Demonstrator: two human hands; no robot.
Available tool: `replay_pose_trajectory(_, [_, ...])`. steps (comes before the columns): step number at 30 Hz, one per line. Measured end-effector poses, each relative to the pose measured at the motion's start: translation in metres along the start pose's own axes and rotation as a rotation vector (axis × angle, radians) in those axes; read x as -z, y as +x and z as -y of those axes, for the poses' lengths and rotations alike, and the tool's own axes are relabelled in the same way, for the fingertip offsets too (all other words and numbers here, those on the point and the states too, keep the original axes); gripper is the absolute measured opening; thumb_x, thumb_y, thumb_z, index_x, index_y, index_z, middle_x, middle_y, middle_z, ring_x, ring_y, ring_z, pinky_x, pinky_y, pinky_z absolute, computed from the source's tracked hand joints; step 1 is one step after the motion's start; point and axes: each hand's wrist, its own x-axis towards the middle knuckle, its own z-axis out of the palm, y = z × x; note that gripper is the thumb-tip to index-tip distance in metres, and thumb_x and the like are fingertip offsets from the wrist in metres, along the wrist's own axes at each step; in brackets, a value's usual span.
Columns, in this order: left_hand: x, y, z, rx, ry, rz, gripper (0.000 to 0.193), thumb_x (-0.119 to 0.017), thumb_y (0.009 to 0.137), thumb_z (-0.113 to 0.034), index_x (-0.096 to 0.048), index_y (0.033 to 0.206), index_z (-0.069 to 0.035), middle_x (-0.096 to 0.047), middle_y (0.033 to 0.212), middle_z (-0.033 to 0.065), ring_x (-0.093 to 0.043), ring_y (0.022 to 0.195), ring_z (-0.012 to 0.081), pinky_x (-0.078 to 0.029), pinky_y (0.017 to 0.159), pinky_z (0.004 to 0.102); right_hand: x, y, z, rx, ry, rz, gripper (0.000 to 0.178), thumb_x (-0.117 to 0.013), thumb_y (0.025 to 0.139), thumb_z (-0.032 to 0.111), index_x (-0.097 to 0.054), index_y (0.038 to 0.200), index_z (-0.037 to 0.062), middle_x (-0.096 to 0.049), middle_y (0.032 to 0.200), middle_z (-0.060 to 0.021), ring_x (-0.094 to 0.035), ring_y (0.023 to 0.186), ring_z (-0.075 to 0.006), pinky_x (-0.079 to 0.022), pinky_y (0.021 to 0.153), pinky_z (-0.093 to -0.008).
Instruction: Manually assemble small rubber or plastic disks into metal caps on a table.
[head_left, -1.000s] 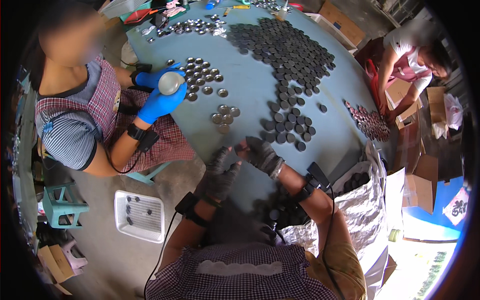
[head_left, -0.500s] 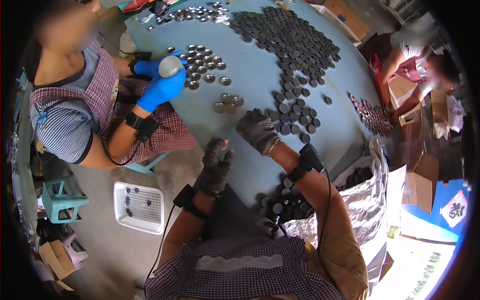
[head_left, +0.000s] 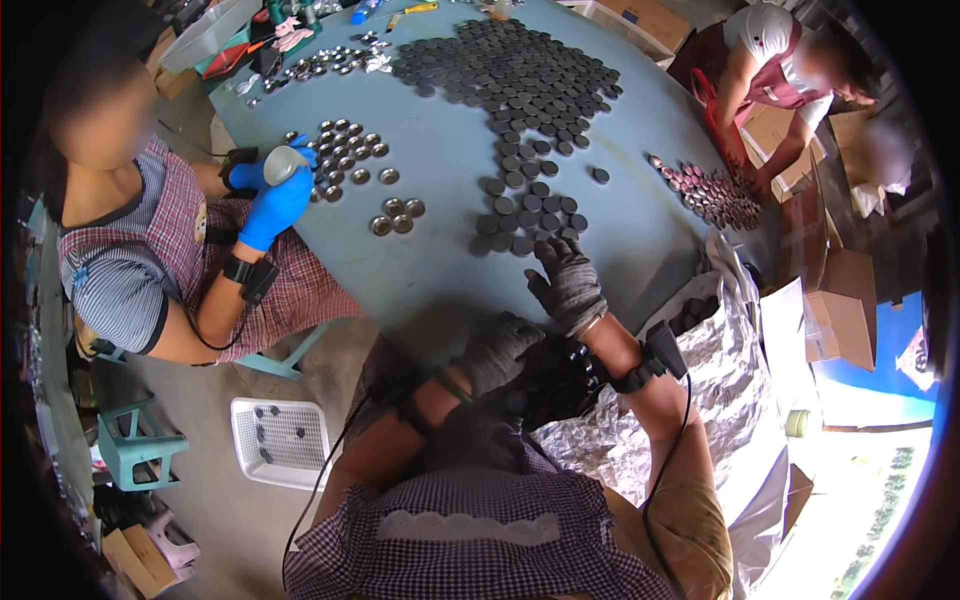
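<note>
Head view: dark discs and your two hands at the near edge of the tabletop [head_left: 440, 160]. Your right hand [head_left: 570, 285], in a grey fingerless glove, is open, its fingers reaching forward and its thumb apart from them. Just beyond its fingertips lies a loose cluster of dark discs [head_left: 527, 219]: short, round pieces with flat, matte charcoal-grey faces and darker sides, some nearly touching, others separated by narrow gaps. Farther beyond the same hand, the cluster narrows and then widens into a broad, dense sheet of similar discs [head_left: 520, 80]. A lone disc [head_left: 600, 175] lies beyond your right hand, slightly to its right. Your left hand [head_left: 500, 355], similarly gloved, is low, with its fingers toward the right; whether it grips anything cannot be told. Just right of it is a shadowed heap of dark pieces [head_left: 560, 375], their outlines mostly lost. Beyond and left of your left hand, shiny, shallow metal cups [head_left: 402, 223] form a small group.
</note>
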Motion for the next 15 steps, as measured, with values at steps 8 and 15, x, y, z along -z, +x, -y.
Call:
replay_pose_trajectory(8, [0.004, 0.01, 0.001, 0.057, -0.067, -0.19, 0.049, -0.073, 0.064, -0.009, -0.06, 0.111, -0.009, -0.061, 0.101, 0.0108, -0.058, 0.095, 0.0306, -0.048, 0.085, 0.042, 0.0, -0.039, 0.006, -0.432, 0.941, 0.119, 0.027, -0.064, 0.087, 0.013, -0.058, 0.111, 0.0017, -0.062, 0.084, -0.0024, -0.055, 0.067, -0.0089, -0.047, 0.061, -0.0227])
replay_pose_trajectory(15, [0.052, 0.009, -0.011, 0.049, -0.101, -0.518, 0.054, -0.075, 0.064, 0.0, -0.057, 0.115, -0.001, -0.063, 0.099, 0.0105, -0.063, 0.088, 0.0228, -0.052, 0.077, 0.0338, 0.009, -0.019, 0.022, -0.558, 1.348, 0.479, 0.026, -0.061, 0.089, 0.016, -0.06, 0.109, -0.0013, -0.062, 0.089, -0.0062, -0.058, 0.071, -0.0098, -0.048, 0.061, -0.0246])
